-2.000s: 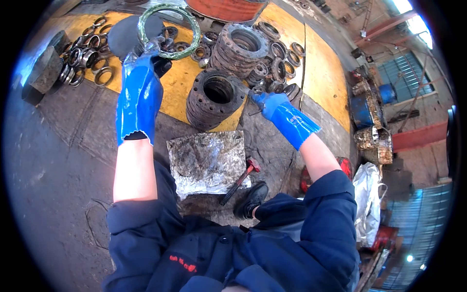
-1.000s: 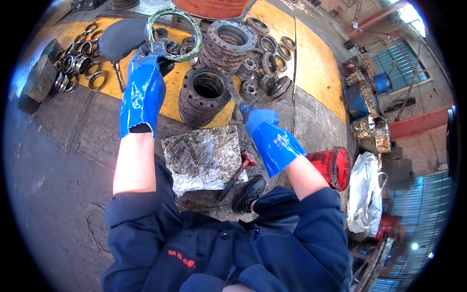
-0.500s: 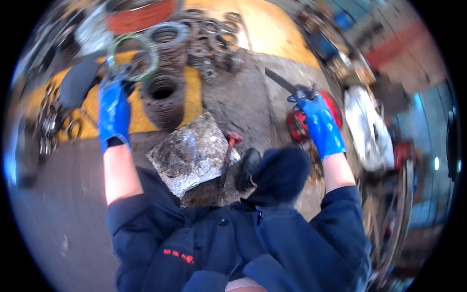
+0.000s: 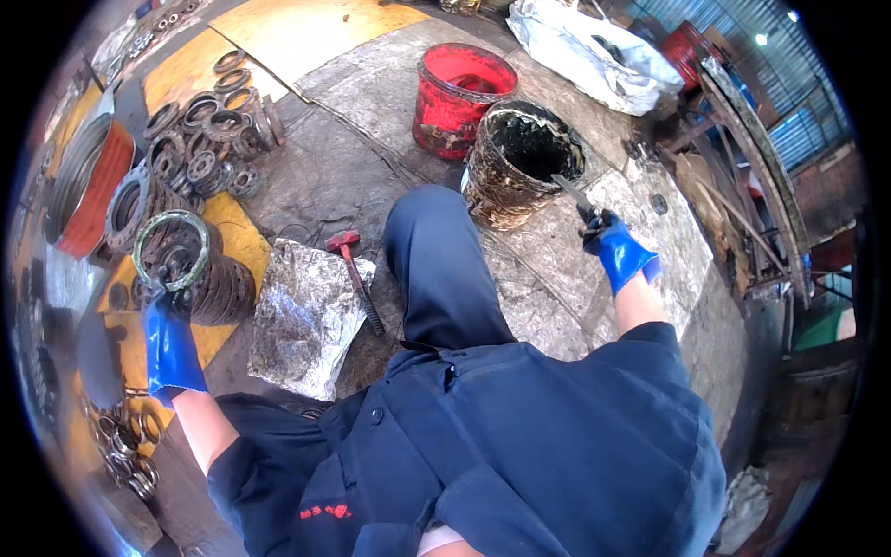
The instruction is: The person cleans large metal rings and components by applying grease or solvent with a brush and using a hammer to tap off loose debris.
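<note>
My left hand (image 4: pixel 171 325), in a blue glove with dark grease on the fingers, is closed on a pale green metal ring (image 4: pixel 201 247). The ring is held up in front of a stack of dark round plates (image 4: pixel 232 290). Out to the right, my right hand (image 4: pixel 611 243), gloved the same way, grips a flat-bladed tool (image 4: pixel 575 195), a knife or scraper. Its tip reaches the near right rim of a grease-smeared bucket (image 4: pixel 492 190) with dark stuff inside. Behind that bucket stands a red bucket (image 4: pixel 436 110), also smeared.
A red-headed hammer (image 4: pixel 356 274) lies by a dirty foil-like sheet (image 4: pixel 302 320) before my knee. Many greasy rings (image 4: pixel 209 139) are piled at the left, near an orange drum-like ring (image 4: pixel 100 186). A white sack (image 4: pixel 594 56) lies far right, beside a metal frame (image 4: pixel 756 158).
The view has swung to the right, bringing the buckets into full sight. My right hand has brought the blade to the dark bucket's rim. My left hand still holds the ring.
</note>
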Motion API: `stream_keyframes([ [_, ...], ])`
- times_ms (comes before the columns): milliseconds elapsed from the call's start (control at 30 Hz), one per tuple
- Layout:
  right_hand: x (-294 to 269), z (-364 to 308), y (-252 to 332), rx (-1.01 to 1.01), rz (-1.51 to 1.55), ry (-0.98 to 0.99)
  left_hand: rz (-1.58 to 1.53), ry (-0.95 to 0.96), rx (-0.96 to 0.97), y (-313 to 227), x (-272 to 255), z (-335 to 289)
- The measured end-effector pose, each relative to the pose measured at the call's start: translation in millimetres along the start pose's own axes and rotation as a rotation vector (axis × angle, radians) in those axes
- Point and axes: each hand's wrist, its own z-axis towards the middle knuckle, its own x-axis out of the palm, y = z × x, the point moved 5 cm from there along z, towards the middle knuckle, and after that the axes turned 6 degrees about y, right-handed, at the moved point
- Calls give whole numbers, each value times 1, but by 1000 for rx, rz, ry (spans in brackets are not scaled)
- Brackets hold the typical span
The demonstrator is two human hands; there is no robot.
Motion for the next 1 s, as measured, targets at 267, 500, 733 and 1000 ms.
stream_keyframes([
  [267,15,-70,-30,-191,-243,-94,615,56,144,-36,32,-52],
  [500,276,-165,-144,205,-396,1099,209,-48,61,-43,32,-29],
  [733,397,-251,-403,188,-941,1198,-121,-140,3,-34,24,-13],
  [1000,388,-221,-513,690,-1040,1133,-86,-260,115,-35,-8,-5],
])
